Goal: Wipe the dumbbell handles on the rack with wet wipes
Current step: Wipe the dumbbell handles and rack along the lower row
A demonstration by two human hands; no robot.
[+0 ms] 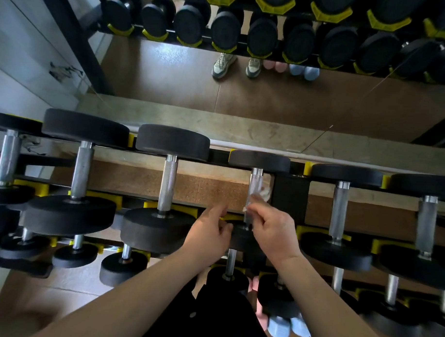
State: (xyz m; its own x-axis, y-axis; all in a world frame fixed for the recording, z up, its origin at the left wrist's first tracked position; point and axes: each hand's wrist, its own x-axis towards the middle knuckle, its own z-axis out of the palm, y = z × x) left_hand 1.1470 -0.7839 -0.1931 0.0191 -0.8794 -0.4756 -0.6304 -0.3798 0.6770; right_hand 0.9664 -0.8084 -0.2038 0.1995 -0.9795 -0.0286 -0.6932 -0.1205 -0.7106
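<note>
Wet wipe [263, 194] in right hand [274, 229] grip, pressed against dumbbell handle [255, 183].

Two hands [209, 231] [273, 229], one wipe [264, 194]

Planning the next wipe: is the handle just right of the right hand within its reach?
Probably yes: that handle is bare, with nothing between it and the right hand holding the wipe.

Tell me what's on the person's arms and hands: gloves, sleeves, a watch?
The left hand and right hand are ungloved, no rings visible; the left forearm and right forearm are bare to the frame's edge: no sleeves, watch or bands. Between them shows a black garment with a button.
</note>
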